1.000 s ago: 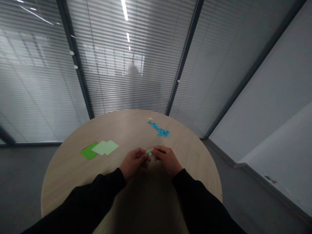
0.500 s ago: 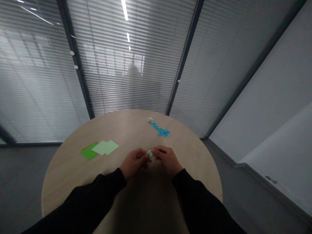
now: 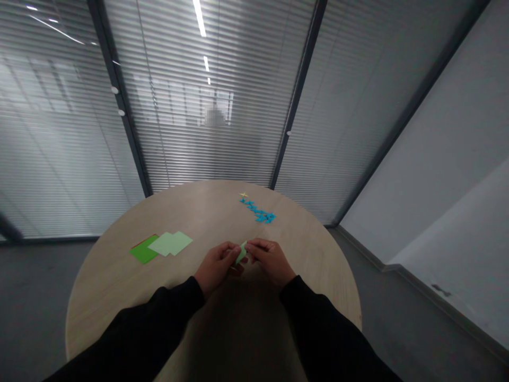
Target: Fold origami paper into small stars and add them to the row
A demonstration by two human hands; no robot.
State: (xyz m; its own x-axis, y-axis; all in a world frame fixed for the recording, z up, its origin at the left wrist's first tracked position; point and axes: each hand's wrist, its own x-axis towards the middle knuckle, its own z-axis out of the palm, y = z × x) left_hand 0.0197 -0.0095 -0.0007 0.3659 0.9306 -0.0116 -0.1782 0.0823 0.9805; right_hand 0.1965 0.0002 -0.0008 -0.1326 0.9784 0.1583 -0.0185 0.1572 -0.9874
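Note:
Between my two hands is a small folded piece of pale green paper point(image 3: 241, 253), held above the near middle of the table. My left hand point(image 3: 218, 265) pinches its left side between thumb and fingers. The fingertips of my right hand point(image 3: 272, 258) close on its upper right edge. My fingers cover part of the paper, so its full shape is hidden. Off to the left, pale green paper sheets point(image 3: 177, 243) lie overlapping a brighter green sheet point(image 3: 143, 252), which has a red edge showing behind it.
Several small blue folded paper pieces point(image 3: 260, 213) lie in a slanting row beyond my hands. A yellow star-like paper piece point(image 3: 244, 194) lies at the row's far end. The round wooden table point(image 3: 115, 286) stands near glass panels with blinds point(image 3: 214, 154); a white wall point(image 3: 445, 223) is at right.
The pale green paper between my fingers has turned and now shows a longer, more upright face. My hands stay in nearly the same place; the view has shifted slightly.

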